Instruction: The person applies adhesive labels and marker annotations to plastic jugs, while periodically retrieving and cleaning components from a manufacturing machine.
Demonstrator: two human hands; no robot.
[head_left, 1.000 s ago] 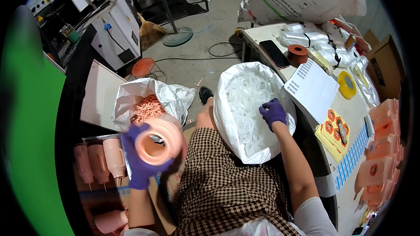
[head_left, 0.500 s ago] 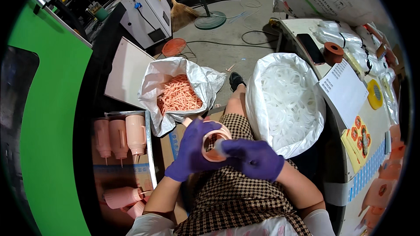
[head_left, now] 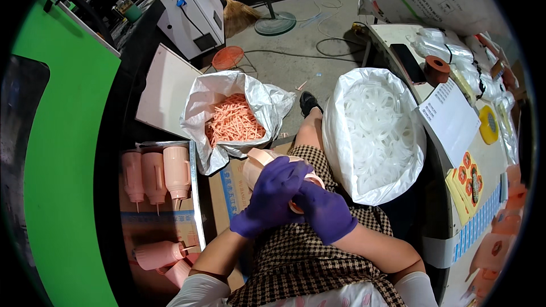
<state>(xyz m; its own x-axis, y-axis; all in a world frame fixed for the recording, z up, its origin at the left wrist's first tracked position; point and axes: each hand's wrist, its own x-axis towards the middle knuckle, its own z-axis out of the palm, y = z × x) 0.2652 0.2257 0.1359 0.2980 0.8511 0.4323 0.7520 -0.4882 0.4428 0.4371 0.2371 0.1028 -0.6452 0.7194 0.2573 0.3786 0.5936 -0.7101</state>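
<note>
Above my lap is a pale pink plastic jug body (head_left: 251, 169), tilted, its handle toward the far left and its round open end toward my right hand. My left hand (head_left: 273, 196), in a purple glove, is wrapped round it. My right hand (head_left: 327, 213), gloved the same, is closed at the open rim, its fingertips hidden by the rim and the left hand. Whether a small part sits in those fingers cannot be seen. More pink jug bodies (head_left: 177, 170) with thin sticks projecting from their ends lie in a cardboard box (head_left: 156, 224) on the left.
Ahead stand a white sack of pink plastic sticks (head_left: 236, 120) and a white sack of translucent rings (head_left: 375, 131). The right-hand table (head_left: 441, 216) bears a phone (head_left: 408, 62), a brown tape roll (head_left: 436, 70), papers, stickers and pink parts. A green panel (head_left: 62, 153) flanks my left.
The jug body has tipped, so its open end faces right instead of up toward me. My left hand has moved right over it, and the right hand has closed in against the rim.
</note>
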